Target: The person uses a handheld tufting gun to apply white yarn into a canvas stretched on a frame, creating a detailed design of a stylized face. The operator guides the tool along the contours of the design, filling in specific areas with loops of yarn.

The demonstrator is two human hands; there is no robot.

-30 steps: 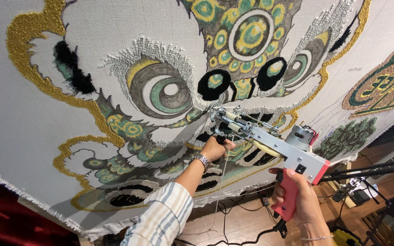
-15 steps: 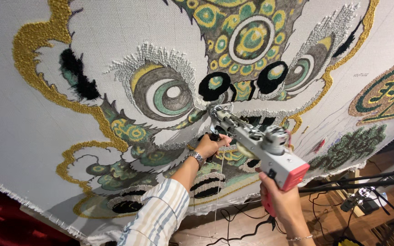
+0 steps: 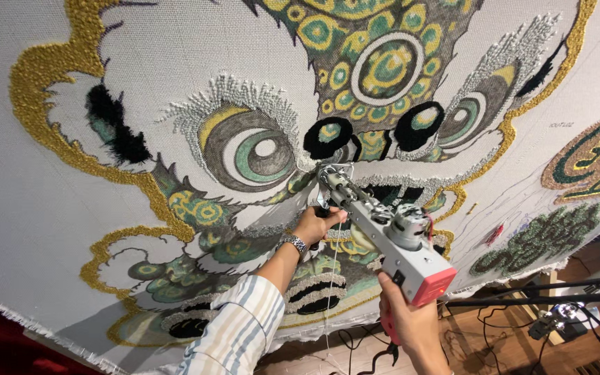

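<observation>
A large stretched tufting cloth fills the view, carrying a tufted lion-like face with green, yellow, grey and black yarn. A grey tufting gun with a red-pink rear handle points its tip at the cloth just below the black nostrils. My right hand grips the red rear handle from underneath. My left hand, with a metal wristwatch and striped sleeve, holds the gun's front handle near the tip. A thin yarn strand hangs down beside my left arm.
The cloth's frayed lower edge runs along the bottom left. At lower right are a wooden floor, black cables, dark stand bars and a small device. Another green-and-gold tufted patch sits at the right edge.
The gun and both hands have moved up and left along the cloth, from beneath the muzzle to the area just below the black nostrils. The view has shifted closer.
</observation>
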